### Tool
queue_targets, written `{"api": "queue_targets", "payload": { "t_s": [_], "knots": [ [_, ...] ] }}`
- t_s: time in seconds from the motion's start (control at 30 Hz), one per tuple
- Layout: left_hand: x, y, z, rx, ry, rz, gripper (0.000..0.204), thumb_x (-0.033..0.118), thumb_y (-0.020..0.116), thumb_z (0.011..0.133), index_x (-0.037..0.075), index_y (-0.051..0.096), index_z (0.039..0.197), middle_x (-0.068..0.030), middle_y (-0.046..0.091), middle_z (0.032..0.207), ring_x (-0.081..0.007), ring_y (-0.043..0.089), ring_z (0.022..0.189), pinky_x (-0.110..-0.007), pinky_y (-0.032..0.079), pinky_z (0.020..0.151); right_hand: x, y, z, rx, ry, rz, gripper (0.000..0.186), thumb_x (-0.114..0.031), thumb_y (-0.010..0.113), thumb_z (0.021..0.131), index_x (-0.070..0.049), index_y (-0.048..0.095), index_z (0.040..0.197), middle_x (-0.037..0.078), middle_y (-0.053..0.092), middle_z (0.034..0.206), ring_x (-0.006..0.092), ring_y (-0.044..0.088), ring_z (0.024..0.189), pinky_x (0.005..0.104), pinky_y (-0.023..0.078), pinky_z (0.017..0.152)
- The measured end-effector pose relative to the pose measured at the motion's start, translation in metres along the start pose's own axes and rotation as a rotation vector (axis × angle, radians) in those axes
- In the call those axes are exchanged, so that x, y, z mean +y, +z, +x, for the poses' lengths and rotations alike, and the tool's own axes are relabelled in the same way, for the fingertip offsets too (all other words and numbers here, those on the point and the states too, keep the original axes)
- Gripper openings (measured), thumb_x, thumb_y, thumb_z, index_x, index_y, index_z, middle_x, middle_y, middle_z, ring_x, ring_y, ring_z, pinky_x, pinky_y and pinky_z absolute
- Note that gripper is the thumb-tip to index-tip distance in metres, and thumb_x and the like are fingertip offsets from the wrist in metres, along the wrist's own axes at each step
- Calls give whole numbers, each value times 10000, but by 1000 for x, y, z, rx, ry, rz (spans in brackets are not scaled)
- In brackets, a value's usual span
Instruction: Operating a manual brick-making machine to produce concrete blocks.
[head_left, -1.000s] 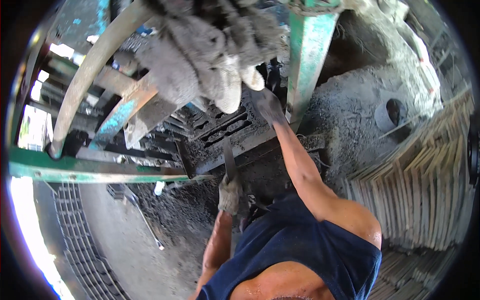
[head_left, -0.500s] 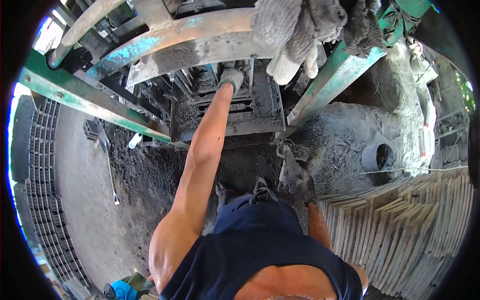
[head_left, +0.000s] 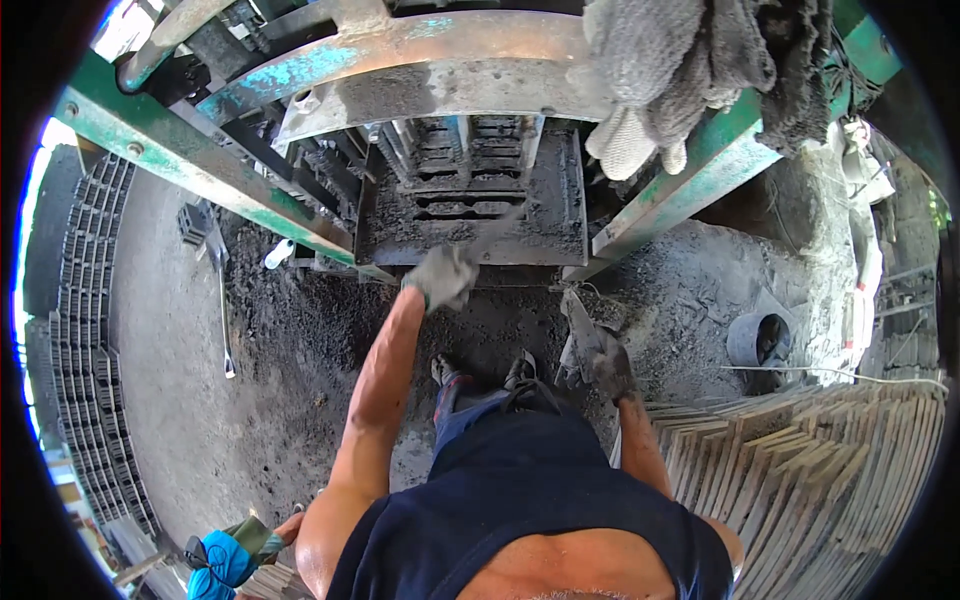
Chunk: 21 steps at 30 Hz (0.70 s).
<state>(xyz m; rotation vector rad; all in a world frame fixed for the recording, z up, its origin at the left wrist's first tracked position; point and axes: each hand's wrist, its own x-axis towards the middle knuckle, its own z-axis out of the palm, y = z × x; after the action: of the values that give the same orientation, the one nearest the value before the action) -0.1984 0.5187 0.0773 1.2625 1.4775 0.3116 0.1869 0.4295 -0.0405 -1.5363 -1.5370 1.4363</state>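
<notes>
My left hand (head_left: pixel 442 277), in a pale grey work glove, is closed just in front of the machine's tray (head_left: pixel 400 238). A thin grey streak beside its fingers looks like a flat tool, too smeared by motion to name. Behind it, a slotted metal mould (head_left: pixel 470 205) sits in the tray, with dark grainy material spread around it. My right hand (head_left: pixel 608 368), in a dark, dirty glove, hangs low at my right side. It lies against a grey wedge-shaped thing (head_left: pixel 578 318) whose kind I cannot make out; its fingers are mostly hidden.
Several gloves (head_left: pixel 650 60) hang from the green machine frame (head_left: pixel 690 160). Stacked boards (head_left: pixel 790 470) stand at right, near a bucket (head_left: pixel 757 340). A long-handled tool (head_left: pixel 224 310) and a bottle (head_left: pixel 279 254) lie at left, past dark blocks (head_left: pixel 82 330). Another person (head_left: pixel 225 560) is at lower left.
My left hand has come back out of the machine toward me, uncovering the mould. My right hand has stayed nearly in place. More of the other person shows at lower left.
</notes>
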Motion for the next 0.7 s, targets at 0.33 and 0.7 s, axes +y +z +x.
{"api": "queue_targets", "payload": {
  "t_s": [0.33, 0.7],
  "knots": [
    [-161, 113, -87, 351, -214, -208, 281, 206, 574, 920, 8, 602, 1117, -28, 621, 766, -119, 594, 638, -288, 523, 560, -128, 60, 79, -37, -298, -236, 383, -197, 604, 861, -66, 549, 1217, 249, 637, 972, 355, 650, 917, 426, 502, 739],
    [-154, 103, -112, 413, -248, -658, 201, 167, 583, 945, 28, 610, 1088, -34, 657, 816, -136, 624, 629, -271, 521, 562, -228, 113, 212, 61, -817, -1503, 294, -121, 603, 855, -34, 669, 1127, 100, 689, 1025, 204, 665, 915, 303, 523, 777]
  ]
}}
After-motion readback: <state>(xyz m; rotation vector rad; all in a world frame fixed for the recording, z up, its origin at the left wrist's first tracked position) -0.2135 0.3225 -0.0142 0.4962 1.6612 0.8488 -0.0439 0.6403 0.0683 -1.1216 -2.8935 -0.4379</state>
